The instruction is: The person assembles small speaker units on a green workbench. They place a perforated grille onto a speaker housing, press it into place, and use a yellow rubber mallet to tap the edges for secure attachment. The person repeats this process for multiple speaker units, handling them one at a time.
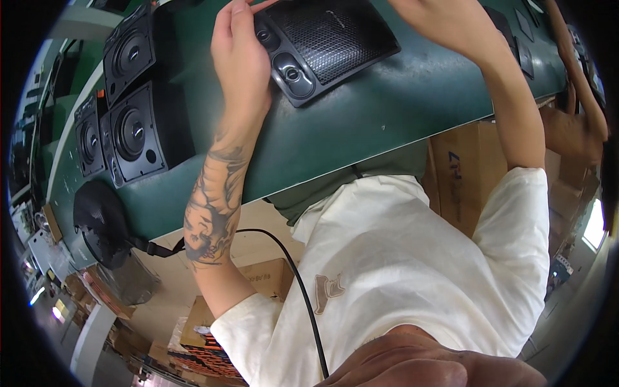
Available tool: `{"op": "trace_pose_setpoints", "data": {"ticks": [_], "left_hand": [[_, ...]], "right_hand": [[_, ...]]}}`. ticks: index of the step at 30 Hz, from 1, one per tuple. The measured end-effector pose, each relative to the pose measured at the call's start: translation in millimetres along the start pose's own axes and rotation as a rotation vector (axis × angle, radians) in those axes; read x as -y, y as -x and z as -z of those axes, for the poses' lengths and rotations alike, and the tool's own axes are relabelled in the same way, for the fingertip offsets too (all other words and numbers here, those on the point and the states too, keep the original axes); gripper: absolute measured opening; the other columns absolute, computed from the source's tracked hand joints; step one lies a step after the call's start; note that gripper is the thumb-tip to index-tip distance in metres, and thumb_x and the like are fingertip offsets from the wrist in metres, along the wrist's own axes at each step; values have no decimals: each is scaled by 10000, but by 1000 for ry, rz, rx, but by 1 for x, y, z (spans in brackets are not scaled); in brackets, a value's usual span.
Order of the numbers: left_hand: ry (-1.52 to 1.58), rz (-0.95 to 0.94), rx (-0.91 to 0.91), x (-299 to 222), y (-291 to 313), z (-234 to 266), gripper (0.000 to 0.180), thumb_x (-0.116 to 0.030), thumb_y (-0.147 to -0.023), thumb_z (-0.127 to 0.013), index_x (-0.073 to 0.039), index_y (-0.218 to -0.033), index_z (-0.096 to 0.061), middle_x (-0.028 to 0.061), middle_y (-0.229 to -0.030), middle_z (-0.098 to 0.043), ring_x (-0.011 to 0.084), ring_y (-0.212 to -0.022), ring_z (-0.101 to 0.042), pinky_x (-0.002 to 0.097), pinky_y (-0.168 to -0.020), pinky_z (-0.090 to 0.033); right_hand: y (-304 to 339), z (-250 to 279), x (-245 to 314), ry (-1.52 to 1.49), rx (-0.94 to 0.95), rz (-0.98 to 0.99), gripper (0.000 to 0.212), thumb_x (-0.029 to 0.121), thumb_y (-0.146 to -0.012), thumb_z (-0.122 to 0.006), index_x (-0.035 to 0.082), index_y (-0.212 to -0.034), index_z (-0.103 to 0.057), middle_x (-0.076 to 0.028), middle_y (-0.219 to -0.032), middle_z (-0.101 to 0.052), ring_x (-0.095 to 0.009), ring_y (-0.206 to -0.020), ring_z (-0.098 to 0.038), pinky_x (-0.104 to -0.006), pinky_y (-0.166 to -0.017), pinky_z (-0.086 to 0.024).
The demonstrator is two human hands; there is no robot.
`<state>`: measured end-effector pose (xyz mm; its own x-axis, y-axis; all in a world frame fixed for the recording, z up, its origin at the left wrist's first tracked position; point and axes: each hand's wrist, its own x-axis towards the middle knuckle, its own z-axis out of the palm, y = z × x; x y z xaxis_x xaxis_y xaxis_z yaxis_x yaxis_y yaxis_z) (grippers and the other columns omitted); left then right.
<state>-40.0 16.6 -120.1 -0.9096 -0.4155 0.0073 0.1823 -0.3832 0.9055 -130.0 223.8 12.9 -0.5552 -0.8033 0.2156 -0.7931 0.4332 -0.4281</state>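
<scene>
A black speaker (342, 42) with a honeycomb mesh grille lies tilted on the green tabletop at the upper middle. Two small round controls or drivers sit in its left strip. My left hand (242, 48) grips the speaker's left side, its thumb near the upper corner; some of its fingers are hidden. My right hand (442, 22) reaches past the speaker's right side to the top edge of the view, where its fingers are cut off. Whether it touches the speaker cannot be seen.
Several black speaker cabinets (132, 132) with exposed cones stand at the left on the green table (361, 135). A black mesh-covered item (100, 222) with a strap sits at the near left edge. Boxes (474, 168) stand below the table. Another person's arm (583, 97) shows far right.
</scene>
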Motion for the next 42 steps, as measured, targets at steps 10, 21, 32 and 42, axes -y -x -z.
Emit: {"op": "trace_pose_setpoints", "data": {"ticks": [10,21,32,42], "left_hand": [[-248,18,60,-15,10,-11,450,-139,-911,-775,-9,-1314,-623,113,-1295,-598,187,-1197,-580,318,-1041,-463],[-324,42,6,-19,11,-17,379,-82,-949,-719,8,-1302,-617,109,-1243,-606,172,-1136,-602,310,-1012,-497],[-314,43,5,-17,12,-14,356,-87,-938,-725,-14,-1269,-616,92,-1260,-619,175,-1149,-584,320,-1024,-450],[-280,20,21,-16,12,-14,321,-67,-969,-684,6,-1272,-606,112,-1239,-628,185,-1106,-634,318,-978,-521]], "right_hand": [[27,23,-34,92,-39,-82,274,201,-1028,-576,-50,-1002,-681,-256,-862,-671,-451,-829,-640,-463,-739,-500],[42,24,-44,37,-169,-41,268,211,-1023,-578,-32,-971,-681,-248,-859,-674,-455,-865,-651,-483,-735,-517],[77,24,-46,-44,-176,-35,234,190,-1020,-591,-26,-994,-678,-230,-861,-662,-427,-838,-655,-486,-735,-506],[126,19,-55,2,-249,-166,223,198,-1011,-612,-4,-1063,-690,-180,-857,-649,-373,-777,-640,-426,-681,-501]]}}
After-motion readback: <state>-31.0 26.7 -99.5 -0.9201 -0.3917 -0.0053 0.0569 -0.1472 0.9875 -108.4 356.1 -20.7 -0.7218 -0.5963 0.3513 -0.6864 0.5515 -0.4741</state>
